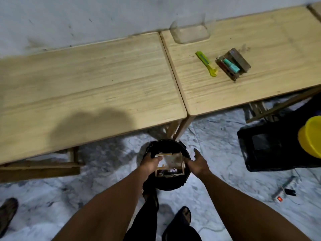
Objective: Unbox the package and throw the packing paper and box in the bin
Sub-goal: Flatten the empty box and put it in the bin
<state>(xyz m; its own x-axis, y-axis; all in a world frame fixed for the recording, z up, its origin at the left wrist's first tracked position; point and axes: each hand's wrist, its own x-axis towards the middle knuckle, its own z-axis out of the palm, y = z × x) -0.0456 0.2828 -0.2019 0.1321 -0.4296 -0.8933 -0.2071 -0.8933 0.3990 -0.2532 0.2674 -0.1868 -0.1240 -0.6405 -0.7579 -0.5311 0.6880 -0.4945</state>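
Note:
A small open cardboard box (pixel 171 163) sits in the mouth of the round black bin (pixel 180 184) on the floor below the table edge. My left hand (pixel 150 163) grips the box's left side. My right hand (pixel 197 163) touches the box's right side with fingers spread and the forefinger pointing away. Something pale lies inside the box; I cannot tell whether it is packing paper. On the right table lies the unpacked item (pixel 233 64), a small brown holder with a teal piece.
A yellow-green box cutter (pixel 206 64) lies left of the unpacked item. A clear plastic container (pixel 190 33) stands by the wall. A black crate (pixel 265 150) and yellow bucket (pixel 311 136) stand at right. A power strip (pixel 282 193) lies on the floor. My feet are just below the bin.

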